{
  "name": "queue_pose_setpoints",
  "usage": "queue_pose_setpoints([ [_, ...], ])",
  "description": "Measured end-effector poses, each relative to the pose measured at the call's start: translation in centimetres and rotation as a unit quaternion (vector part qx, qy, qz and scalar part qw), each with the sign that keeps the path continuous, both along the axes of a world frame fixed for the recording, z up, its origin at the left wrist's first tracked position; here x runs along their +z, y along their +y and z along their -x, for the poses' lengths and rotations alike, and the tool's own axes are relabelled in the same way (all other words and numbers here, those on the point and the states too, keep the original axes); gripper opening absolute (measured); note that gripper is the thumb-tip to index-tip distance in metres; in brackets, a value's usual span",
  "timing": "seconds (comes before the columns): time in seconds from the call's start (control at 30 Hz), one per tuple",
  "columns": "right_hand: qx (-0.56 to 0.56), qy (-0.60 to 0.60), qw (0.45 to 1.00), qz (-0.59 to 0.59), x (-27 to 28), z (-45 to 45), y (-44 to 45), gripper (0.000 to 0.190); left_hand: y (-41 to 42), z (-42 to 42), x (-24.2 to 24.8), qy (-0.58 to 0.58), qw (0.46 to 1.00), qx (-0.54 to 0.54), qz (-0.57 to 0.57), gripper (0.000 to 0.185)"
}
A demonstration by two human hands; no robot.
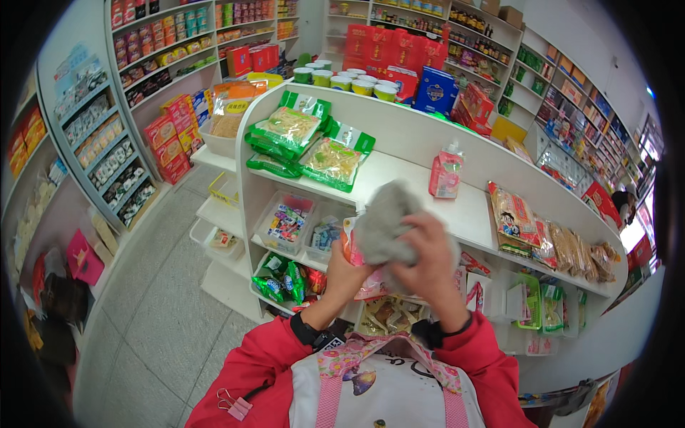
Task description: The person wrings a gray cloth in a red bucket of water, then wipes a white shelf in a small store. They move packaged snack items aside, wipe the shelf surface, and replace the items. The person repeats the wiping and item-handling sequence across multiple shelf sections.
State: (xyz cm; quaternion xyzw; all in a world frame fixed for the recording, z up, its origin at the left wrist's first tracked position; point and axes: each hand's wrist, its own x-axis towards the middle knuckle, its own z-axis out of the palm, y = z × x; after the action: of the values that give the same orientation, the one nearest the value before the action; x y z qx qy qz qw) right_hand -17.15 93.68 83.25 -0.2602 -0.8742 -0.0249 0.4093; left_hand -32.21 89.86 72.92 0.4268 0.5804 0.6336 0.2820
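Observation:
My left hand (345,273) grips a spouted pouch with orange and pink colouring (350,241), most of it covered by a grey cloth (386,222). Bunched in my right hand (428,257), that cloth is pressed against the pouch and looks blurred. Both hands are in front of a white store shelf unit (401,163). On its top shelf, beyond my hands, a pink spouted pouch (446,174) stands upright. Left of it lie green-edged bags of pale food (332,160), some stacked.
Bagged dry goods (514,214) line the shelf's right end. Below sit clear plastic bins (283,222) of small packets and a bin of green packages (278,281). A grey tiled floor (160,267) runs along the left. Lidded tubs (353,83) stand behind the unit's raised back.

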Motion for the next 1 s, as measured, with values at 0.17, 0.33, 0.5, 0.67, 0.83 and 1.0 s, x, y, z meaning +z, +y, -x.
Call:
queue_pose_setpoints([
  [0.17, -0.109, 0.054, 0.992, -0.009, -0.7, 2.0, 1.9, 0.037, -1.2, -0.4, -0.1, -0.201, 0.973, -0.110, -0.032, 0.048],
  [0.33, -0.151, 0.161, 0.975, -0.002, 1.7, -1.1, 2.6, 0.035, -1.5, 0.1, 0.6, -0.253, 0.962, -0.096, -0.041, 0.048],
  [0.5, -0.009, -0.078, 0.997, -0.008, -0.5, 1.2, -3.0, 0.038, -1.0, 1.1, 1.9, -0.283, 0.923, -0.220, -0.142, 0.047],
  [0.67, 0.031, -0.060, 0.997, 0.049, -3.9, 3.8, -2.6, 0.045, -3.3, 1.0, 0.7, -0.493, 0.859, -0.140, 0.020, 0.038],
  [0.83, -0.134, -0.038, 0.990, 0.029, -1.2, 3.4, 1.3, 0.041, -1.2, 1.5, -0.7, -0.444, 0.889, -0.111, -0.030, 0.034],
  [1.0, -0.104, 0.006, 0.994, 0.037, 0.8, 2.8, -0.6, 0.042, -0.6, 1.7, -1.3, -0.444, 0.895, -0.036, -0.005, 0.032],
])
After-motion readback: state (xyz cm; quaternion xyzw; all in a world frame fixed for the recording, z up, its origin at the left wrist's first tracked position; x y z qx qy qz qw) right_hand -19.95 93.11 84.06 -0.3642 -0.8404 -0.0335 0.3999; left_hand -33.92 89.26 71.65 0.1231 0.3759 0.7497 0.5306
